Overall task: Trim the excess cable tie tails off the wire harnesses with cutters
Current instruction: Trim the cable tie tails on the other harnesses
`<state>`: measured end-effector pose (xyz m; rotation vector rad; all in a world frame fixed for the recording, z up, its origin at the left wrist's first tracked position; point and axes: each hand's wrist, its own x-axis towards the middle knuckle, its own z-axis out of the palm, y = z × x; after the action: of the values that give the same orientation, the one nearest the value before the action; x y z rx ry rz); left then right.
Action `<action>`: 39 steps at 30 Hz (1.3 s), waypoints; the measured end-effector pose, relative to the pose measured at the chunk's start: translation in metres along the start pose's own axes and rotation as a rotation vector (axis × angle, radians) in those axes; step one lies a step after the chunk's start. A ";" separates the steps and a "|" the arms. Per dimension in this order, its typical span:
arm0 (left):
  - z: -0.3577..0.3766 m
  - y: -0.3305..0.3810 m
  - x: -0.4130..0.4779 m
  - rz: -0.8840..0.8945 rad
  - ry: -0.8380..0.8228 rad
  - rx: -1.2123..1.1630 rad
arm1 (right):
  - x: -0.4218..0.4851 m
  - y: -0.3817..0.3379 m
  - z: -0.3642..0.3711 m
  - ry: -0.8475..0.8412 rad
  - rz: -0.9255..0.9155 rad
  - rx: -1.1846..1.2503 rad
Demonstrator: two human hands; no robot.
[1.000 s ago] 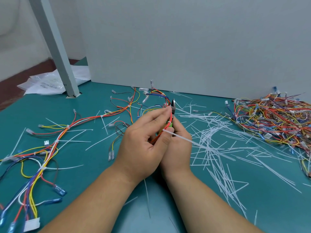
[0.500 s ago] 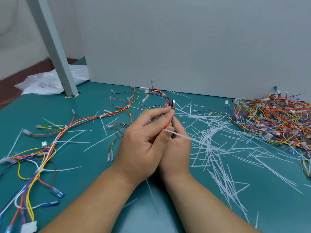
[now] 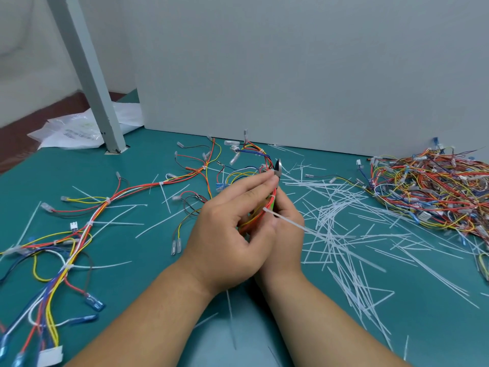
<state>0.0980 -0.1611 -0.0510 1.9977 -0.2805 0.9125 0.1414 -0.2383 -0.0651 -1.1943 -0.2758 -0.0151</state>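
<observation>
My left hand pinches a red, orange and yellow wire harness between thumb and fingers above the teal table. A white cable tie tail sticks out of the bundle to the right. My right hand lies partly hidden behind the left and grips the cutters. Only the metal jaws of the cutters show, above my left fingertips. Their handles are hidden in my hands.
A big tangle of harnesses fills the far right. Cut white tie tails litter the table's right half. More harnesses with long tails spread across the left. A grey post and a grey partition wall stand behind.
Both hands stay together with only small shifts. The harness has slid a little in my left fingers, and the tie tail sits slightly lower on the bundle.
</observation>
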 end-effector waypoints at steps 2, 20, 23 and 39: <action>0.000 0.001 0.000 0.000 -0.018 -0.007 | 0.001 0.002 -0.002 0.019 -0.029 -0.073; 0.001 -0.002 0.001 -0.003 0.016 -0.035 | -0.004 -0.007 0.000 0.036 0.004 -0.025; 0.001 -0.003 0.001 -0.003 0.025 -0.036 | -0.001 -0.005 0.000 0.055 -0.016 -0.058; 0.002 -0.006 0.001 -0.011 0.050 -0.048 | -0.002 -0.006 0.000 0.031 -0.024 -0.078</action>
<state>0.1028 -0.1596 -0.0549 1.9279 -0.2604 0.9384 0.1388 -0.2404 -0.0602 -1.2672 -0.2648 -0.0657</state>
